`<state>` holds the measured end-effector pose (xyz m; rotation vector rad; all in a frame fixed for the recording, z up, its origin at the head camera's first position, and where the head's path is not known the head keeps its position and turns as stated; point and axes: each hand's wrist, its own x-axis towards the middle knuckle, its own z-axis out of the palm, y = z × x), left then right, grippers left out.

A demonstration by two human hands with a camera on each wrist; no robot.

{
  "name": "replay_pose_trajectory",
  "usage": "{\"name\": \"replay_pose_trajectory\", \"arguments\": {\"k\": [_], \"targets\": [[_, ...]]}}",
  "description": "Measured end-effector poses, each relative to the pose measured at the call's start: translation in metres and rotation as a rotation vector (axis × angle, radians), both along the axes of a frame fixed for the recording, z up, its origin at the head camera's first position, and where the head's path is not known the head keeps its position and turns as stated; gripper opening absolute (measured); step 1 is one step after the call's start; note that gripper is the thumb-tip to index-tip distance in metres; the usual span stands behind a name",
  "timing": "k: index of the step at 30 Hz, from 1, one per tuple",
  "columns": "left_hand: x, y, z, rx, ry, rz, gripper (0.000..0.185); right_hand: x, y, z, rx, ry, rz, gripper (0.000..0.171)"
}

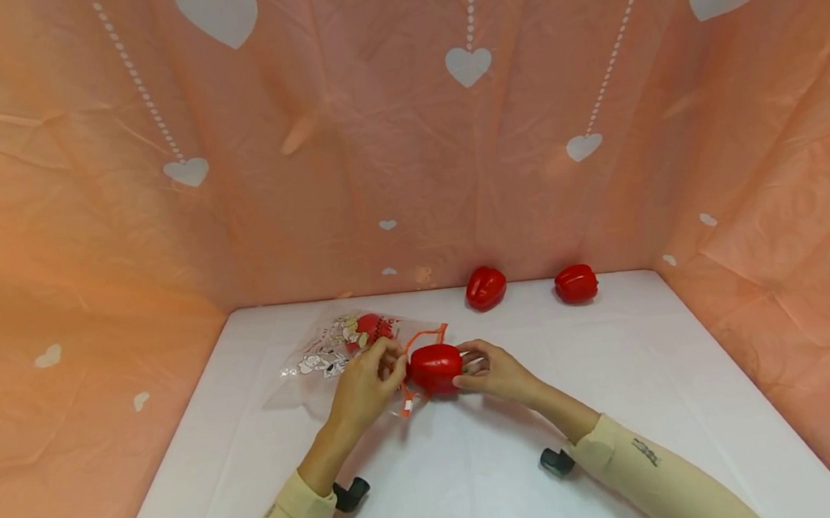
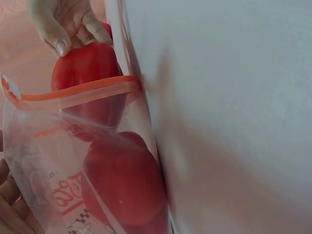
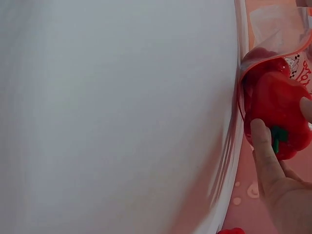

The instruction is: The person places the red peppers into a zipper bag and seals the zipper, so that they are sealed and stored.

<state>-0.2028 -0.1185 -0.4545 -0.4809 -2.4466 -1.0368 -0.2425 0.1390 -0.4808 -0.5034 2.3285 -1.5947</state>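
A clear zip bag (image 1: 307,381) with an orange-edged mouth and printed cartoon figures lies on the left of the table. Inside it sits a red bell pepper (image 2: 124,178), seen through the plastic. My left hand (image 1: 366,381) pinches the bag near its mouth; in the left wrist view its fingers are partly hidden by the plastic. With my right hand (image 1: 500,372) I grip another red bell pepper (image 3: 280,105) around its green stem end, thumb and fingers on opposite sides. This pepper's far end is inside the orange-edged opening, while its stem end is outside.
Two more red bell peppers lie near the table's back edge, one behind the hands (image 1: 486,288) and one farther right (image 1: 575,284). An orange-pink curtain with white hearts (image 1: 408,170) encloses the white table (image 1: 614,373). Dark wrist-worn devices show under both forearms.
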Motion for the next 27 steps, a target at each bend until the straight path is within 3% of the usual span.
{"name": "replay_pose_trajectory", "arguments": {"k": [14, 27], "targets": [[-0.001, -0.001, -0.003, 0.000, 0.013, -0.008, 0.011, -0.003, -0.015, -0.003, -0.043, -0.014, 0.023, 0.057], [0.000, -0.002, 0.000, -0.012, -0.025, -0.002, 0.010, -0.007, -0.032, -0.007, -0.065, -0.018, 0.021, 0.059]]}}
